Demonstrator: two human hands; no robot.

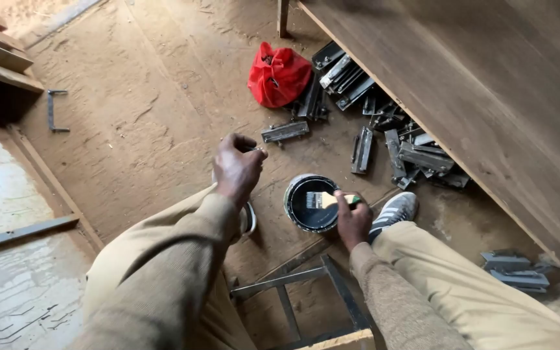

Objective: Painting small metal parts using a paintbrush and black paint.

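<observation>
Right hand (pixel 352 223) fingers closed on paintbrush (pixel 332 199), bristles over open paint can (pixel 310 202), left hand (pixel 236 167) fingers curled on small unclear object

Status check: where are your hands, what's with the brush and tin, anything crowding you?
Right hand grips paintbrush, bristles over open tin of dark paint. Left hand raised, pinching something small, unclear what. Metal brackets piled just beyond the tin; shoe beside it.

a round open tin (pixel 310 203) of black paint stands upright on the dusty floor; a flat paintbrush (pixel 329 200) lies tilted across its mouth, pale bristles over the paint, handle pointing right
</observation>
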